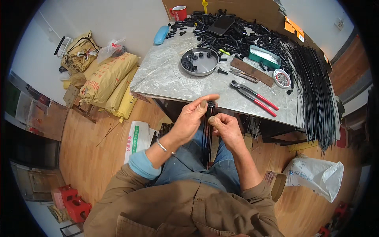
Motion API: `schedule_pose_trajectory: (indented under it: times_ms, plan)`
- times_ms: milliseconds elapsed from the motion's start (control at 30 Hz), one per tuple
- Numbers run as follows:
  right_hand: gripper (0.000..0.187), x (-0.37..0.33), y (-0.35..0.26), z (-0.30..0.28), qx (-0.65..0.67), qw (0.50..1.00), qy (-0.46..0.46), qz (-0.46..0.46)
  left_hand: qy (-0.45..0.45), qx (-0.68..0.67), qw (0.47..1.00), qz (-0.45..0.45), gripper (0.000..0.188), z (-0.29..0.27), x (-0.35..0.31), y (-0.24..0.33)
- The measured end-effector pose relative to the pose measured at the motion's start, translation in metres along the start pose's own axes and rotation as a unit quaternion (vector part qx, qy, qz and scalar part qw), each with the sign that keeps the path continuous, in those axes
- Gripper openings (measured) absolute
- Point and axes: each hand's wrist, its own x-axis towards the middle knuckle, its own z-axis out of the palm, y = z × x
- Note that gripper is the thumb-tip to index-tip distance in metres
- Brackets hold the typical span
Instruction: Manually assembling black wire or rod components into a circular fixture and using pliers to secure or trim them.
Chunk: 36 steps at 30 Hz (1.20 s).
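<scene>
Upright above my lap stands a bundle of thin black rods (208, 136), with a dark round piece (211, 106) at its top. My left hand (189, 122) is closed around the upper left side of it, the index finger reaching past the top. From the other side, the thumb and bent fingers of my right hand (227, 128) grip it just below the round piece. What the fingertips press on is partly hidden. Beyond my hands, at the grey marbled table (166, 75), lie end cutters with red handles (256, 98) and a round metal tray (200, 71) with black knobs.
Behind the tray is a pile of black bolt-like parts (252, 37) with a phone (222, 25) on it. Long black rods (312, 87) hang over the table's right edge. Scissors (244, 75), a green box (264, 56) and a small white bowl (282, 78) sit nearby. Sacks (108, 79) are stacked left.
</scene>
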Motion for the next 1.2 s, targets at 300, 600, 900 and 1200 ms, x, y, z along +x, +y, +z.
schedule_pose_trajectory:
  times_ms: [300,600,900,1200]
  plan:
    - [0.029,-0.001,-0.004,0.014,-0.103,0.989,0.084,-0.065,0.177,0.265,0.931,0.176,0.026,0.013,0.000,-0.018]
    - [0.030,-0.015,-0.022,0.024,-0.320,0.928,0.124,-0.148,0.122,0.459,0.855,0.210,0.019,0.012,-0.010,0.013]
    - [0.024,-0.014,-0.018,0.012,-0.077,0.990,0.055,-0.109,0.009,0.345,0.931,0.116,0.023,-0.001,-0.015,0.024]
    - [0.030,-0.016,-0.022,0.012,-0.040,0.997,0.008,-0.065,-0.067,0.257,0.964,0.007,0.030,-0.005,-0.016,0.031]
